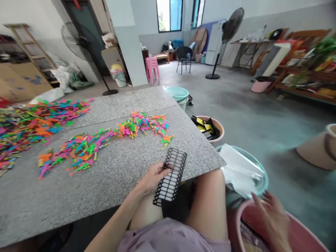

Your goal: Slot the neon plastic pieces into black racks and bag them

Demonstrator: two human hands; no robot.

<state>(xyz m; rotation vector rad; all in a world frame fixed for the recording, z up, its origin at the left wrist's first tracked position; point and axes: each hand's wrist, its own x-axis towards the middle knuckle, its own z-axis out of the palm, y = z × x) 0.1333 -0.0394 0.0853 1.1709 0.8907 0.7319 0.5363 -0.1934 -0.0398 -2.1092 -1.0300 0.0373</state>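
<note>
My left hand (157, 175) is closed on the edge of a black plastic grid tray (170, 178), thumb over its bars. The tray is tilted over the table's front edge, above my lap. My right hand (274, 213) reaches over a pink-red tub (301, 227) at the lower right. Its fingers are spread, somewhat blurred, and nothing shows in them. Inside that tub lie a dark gridded piece and something brownish, partly cut off by the frame. Small bright plastic pieces (131, 126) in pink, green, orange and blue lie in loose heaps on the table, beyond my left hand.
The speckled grey table (118, 178) carries a larger heap of the coloured pieces (39, 122) at left. Right of it stand a basin with clear plastic bags (238, 168), a basin of black and yellow items (207, 127), a green basin (178, 92) and a beige bin (317, 147).
</note>
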